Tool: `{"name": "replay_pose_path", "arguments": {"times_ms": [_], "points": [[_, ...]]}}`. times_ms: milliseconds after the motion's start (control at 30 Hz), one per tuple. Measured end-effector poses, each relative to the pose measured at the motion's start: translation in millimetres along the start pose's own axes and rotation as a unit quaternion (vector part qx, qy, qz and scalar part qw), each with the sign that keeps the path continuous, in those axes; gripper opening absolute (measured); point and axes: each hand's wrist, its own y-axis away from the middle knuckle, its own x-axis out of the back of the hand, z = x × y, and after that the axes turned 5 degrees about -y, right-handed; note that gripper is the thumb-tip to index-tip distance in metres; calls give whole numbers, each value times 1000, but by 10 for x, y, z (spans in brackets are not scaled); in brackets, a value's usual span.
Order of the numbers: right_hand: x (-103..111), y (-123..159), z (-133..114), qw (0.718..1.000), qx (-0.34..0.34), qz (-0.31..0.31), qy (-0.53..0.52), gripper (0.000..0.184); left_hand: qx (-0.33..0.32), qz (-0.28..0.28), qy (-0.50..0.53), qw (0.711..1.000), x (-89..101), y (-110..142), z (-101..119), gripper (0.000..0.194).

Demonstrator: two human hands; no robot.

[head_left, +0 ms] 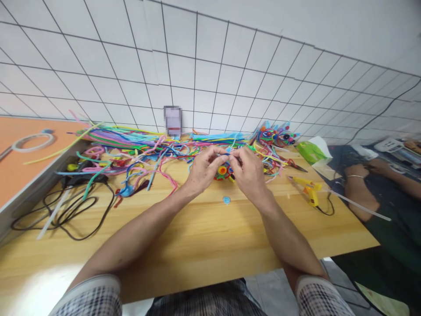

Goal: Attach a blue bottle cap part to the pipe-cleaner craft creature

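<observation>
My left hand point(208, 169) and my right hand point(247, 172) meet over the middle of the table. Both are closed, their fingertips pinching a dark blue pipe cleaner point(226, 154) from either side. Just below the fingertips, between the palms, shows a round, many-coloured pipe-cleaner craft point(222, 171) with an orange and yellow centre; the hands cover part of it. A small light-blue disc point(226, 200) lies on the wood in front of them.
Pipe cleaners point(131, 138) pile along the wall. Two animal-like crafts point(276, 135), scissors point(297, 165) and a yellow glue gun point(311, 191) are at right. A black cable point(82, 215) coils at left. A co-worker's hands point(365, 169) are far right.
</observation>
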Motion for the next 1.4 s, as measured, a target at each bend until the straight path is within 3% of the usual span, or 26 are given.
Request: {"name": "replay_pose_path", "arguments": {"times_ms": [133,333,467,633,733,1133,1233,1333,1400], "points": [[-18,11,-10,1000,8,-3,5,13,-32,26,-26,999,38,-15,25,13],[-112,41,-94,999,-2,29,-21,12,46,81,107,990,-64,47,1,23],[-67,22,-107,999,0,37,-21,15,66,62,135,987,-82,34,-2,24],[39,-17,-77,1000,6,-4,-11,16,-19,5,-4,1000,37,-38,73,12],[61,-23,-68,1000,13,-20,-3,14,-51,-4,-73,996,95,-61,132,15],[-86,26,-164,994,-77,33,-72,13,79,82,93,989,-85,51,46,33],[-43,10,-130,995,-76,22,-64,13,84,31,94,992,-38,3,38,31],[33,-25,-79,998,-46,-1,-39,13,29,-25,21,999,58,-62,65,22],[69,-45,-62,999,-31,-16,-32,12,-11,-26,-30,999,103,-80,87,17]]}}
